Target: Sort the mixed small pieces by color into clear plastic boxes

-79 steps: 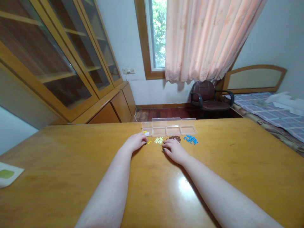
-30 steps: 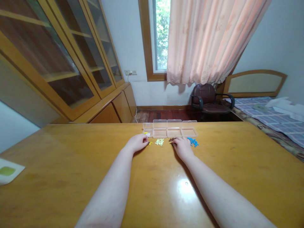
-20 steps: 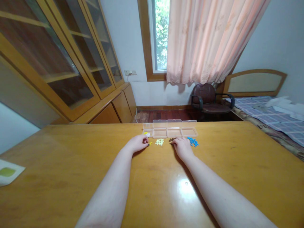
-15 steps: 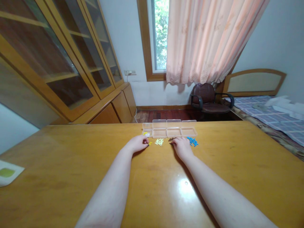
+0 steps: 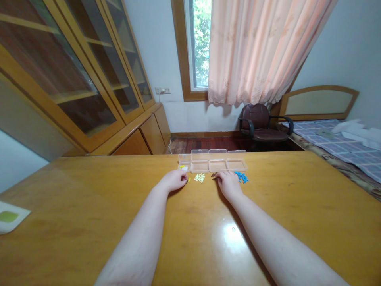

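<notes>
My left hand (image 5: 175, 180) is bent over the table with its fingers pinched together. At its fingertips is a small yellow piece (image 5: 189, 180). My right hand (image 5: 229, 184) has its fingers curled down at a pile of small brown pieces (image 5: 213, 175), partly covering it; whatever is between the fingertips is hidden. Between the hands lies a pile of pale yellow pieces (image 5: 199, 178). Blue pieces (image 5: 241, 177) lie just right of my right hand. Behind the piles stands a clear plastic compartment box (image 5: 208, 171), lids raised, with yellow bits and something white in its leftmost compartment.
The wooden table (image 5: 190, 238) fills the foreground. A white item with a green patch (image 5: 8, 216) lies at its left edge. Beyond the table are a glass-fronted cabinet (image 5: 89, 43), a brown armchair (image 5: 257, 123) and a bed (image 5: 342, 135).
My left hand has shifted slightly right, closer against the yellow piece. The right hand stays at the brown pile with barely any finger movement.
</notes>
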`<state>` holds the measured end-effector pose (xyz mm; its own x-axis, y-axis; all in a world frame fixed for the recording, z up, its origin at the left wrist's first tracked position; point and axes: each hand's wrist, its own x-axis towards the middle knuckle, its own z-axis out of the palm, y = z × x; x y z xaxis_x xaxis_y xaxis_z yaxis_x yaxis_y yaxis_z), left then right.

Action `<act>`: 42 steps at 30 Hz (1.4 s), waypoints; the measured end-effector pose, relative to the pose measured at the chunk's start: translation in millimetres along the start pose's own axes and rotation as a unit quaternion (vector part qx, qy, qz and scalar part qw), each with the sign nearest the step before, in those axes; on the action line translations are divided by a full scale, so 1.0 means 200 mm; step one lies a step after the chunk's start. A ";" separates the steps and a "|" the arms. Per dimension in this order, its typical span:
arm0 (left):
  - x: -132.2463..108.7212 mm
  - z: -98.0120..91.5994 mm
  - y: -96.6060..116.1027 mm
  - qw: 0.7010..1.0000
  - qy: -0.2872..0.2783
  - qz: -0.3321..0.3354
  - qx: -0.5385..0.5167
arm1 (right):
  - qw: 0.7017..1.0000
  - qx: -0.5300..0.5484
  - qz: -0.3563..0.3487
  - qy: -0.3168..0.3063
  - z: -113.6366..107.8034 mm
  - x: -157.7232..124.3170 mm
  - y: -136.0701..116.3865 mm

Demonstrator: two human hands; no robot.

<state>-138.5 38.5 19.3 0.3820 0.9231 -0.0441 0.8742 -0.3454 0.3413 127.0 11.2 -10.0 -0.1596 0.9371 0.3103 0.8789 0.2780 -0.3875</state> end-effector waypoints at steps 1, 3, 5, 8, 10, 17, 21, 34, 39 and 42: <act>0.00 0.00 0.00 1.000 0.001 0.001 0.005 | 1.000 0.001 0.003 0.001 0.00 0.00 0.00; 0.00 0.00 0.00 1.000 0.004 0.004 0.009 | 1.000 0.001 0.008 0.002 0.00 0.00 0.00; 0.00 0.00 0.00 1.000 0.002 0.005 0.005 | 1.000 0.000 0.009 0.003 0.00 0.00 0.00; 0.00 0.01 -0.02 1.000 0.004 0.001 -0.008 | 1.000 0.001 0.007 0.002 0.00 0.01 0.00; 0.00 0.00 -0.03 1.000 0.011 0.003 -0.016 | 1.000 0.002 0.006 0.006 0.00 0.01 0.00; 0.00 -0.02 -0.02 0.997 0.065 -0.025 -0.040 | 1.000 -0.020 0.016 -0.006 -0.01 0.00 -0.01; -0.02 -0.06 -0.01 0.998 0.042 -0.017 -0.034 | 0.999 -0.015 0.020 0.020 -0.02 0.00 -0.02; 0.02 0.00 -0.03 0.999 -0.025 -0.040 0.001 | 0.988 0.004 -0.153 -0.033 0.00 -0.08 -0.14; 0.02 0.01 -0.02 0.999 -0.038 -0.032 0.003 | 0.987 -0.031 -0.144 -0.065 -0.02 -0.02 -0.33; 0.02 0.02 -0.02 0.999 -0.031 -0.033 -0.008 | 0.988 -0.061 -0.119 -0.074 0.02 0.07 -0.42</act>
<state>-139.6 42.3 14.3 0.3426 0.9311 -0.1247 0.8930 -0.2816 0.3511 49.8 1.3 22.6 -0.4241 0.8719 0.2450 0.8553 0.4745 -0.2081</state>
